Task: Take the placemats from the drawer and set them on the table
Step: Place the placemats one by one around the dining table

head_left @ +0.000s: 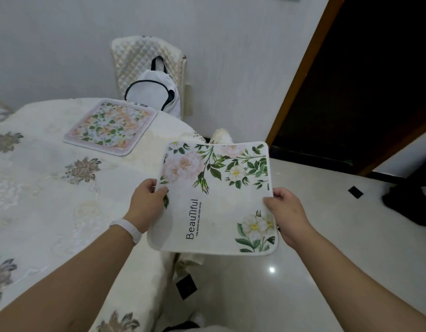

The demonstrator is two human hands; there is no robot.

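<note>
Surface [39, 188]: covered in a cream embroidered cloth, lying left of and beyond the hands.
Placemat on surface [110, 127]: one, pink-bordered floral, flat near the far edge.
Left hand [148, 204]: nearer the surface, thumb on top, clamped on the left edge of the held placemat; a white band on that wrist.
Held placemat [215, 200]: one, white floral, printed "Beautiful", roughly level in the air, mostly past the surface's right edge and over the floor; nearly square, its printed line running toward the wall.
Right hand [285, 213]: clamped on the right edge.
Count: two placemats, two hands. Judged next move: carry leftward onto bare cloth.
</note>
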